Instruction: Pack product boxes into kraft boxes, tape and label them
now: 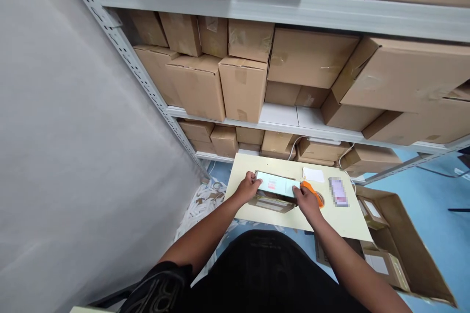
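A pale green flat package [276,184] is held over a small open cardboard box [272,201] on a cream table [348,222]. My left hand [248,187] grips the package's left end with fingers curled. My right hand [307,199] holds its right end, fingers closed on it. An orange tape dispenser [315,190] lies just behind my right hand. A white label [313,174] and a small flat packet [338,191] lie on the table to the right.
Metal shelving [279,7] stacked with brown cardboard boxes [242,85] fills the wall ahead. A large open carton [400,247] with small boxes inside stands on the blue floor at right. Paper scraps [200,205] litter the floor at left, beside a grey wall.
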`<state>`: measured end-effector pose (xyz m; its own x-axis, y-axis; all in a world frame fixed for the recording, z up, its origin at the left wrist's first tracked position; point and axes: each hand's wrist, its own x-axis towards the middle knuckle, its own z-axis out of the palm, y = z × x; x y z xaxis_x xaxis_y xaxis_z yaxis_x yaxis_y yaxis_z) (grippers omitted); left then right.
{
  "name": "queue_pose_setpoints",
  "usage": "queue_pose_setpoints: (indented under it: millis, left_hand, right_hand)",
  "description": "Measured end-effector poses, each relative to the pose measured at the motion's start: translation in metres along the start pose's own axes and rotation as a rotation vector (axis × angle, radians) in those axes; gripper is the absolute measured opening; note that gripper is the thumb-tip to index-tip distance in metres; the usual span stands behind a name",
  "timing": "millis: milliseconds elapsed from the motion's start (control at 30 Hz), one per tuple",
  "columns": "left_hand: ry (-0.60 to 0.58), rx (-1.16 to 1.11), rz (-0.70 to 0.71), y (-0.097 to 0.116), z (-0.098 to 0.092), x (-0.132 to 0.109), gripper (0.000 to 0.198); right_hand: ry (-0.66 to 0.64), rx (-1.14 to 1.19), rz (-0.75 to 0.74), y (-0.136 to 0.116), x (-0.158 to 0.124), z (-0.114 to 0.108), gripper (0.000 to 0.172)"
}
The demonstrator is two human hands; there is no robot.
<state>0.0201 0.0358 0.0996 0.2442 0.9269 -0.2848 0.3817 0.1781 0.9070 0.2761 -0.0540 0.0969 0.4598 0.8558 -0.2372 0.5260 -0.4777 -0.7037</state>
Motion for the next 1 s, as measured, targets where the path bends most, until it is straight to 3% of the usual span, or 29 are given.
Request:
queue_pose_setpoints:
  millis: [200,333,500,600,733,800,867,1000]
  left_hand:
    - [-0.015,0.413,0.14,-0.027,0.001,0.011,0.014]
    - [-0.041,0.413,0.108,-0.038,0.007,0.011,0.011]
    - [-0.105,0.332,0.157,-0.03,0.021,0.003,0.02]
    - [-0.026,0.297,0.219,-0.025,0.018,-0.007,0.018]
    - [0.123,0.334,0.282,-0.041,-0.009,-0.02,0.017]
    - [0.193,0.319,0.225,-0.053,-0.021,-0.023,0.021]
    - [0.212,0.216,0.071,-0.062,-0.024,-0.02,0.034]
    - [0.045,-0.092,-0.268,-0.066,-0.009,-0.009,0.054]
  right_hand:
    - [-0.044,-0.177,0.021,0.017,0.014,0.009,0.041]
    - [-0.104,-0.173,0.0,0.013,0.019,0.016,0.04]
    - [-0.127,-0.22,-0.066,-0.006,0.015,0.035,0.021]
    - [-0.097,-0.269,-0.106,-0.007,0.005,0.036,0.017]
    - [0.089,-0.297,-0.227,0.025,-0.022,0.02,0.027]
    - [0.087,-0.204,-0.113,0.047,-0.036,0.014,0.036]
    - [-0.017,-0.003,0.07,0.065,-0.042,0.015,0.046]
    - [-0.278,0.358,0.235,0.075,-0.023,0.028,0.065]
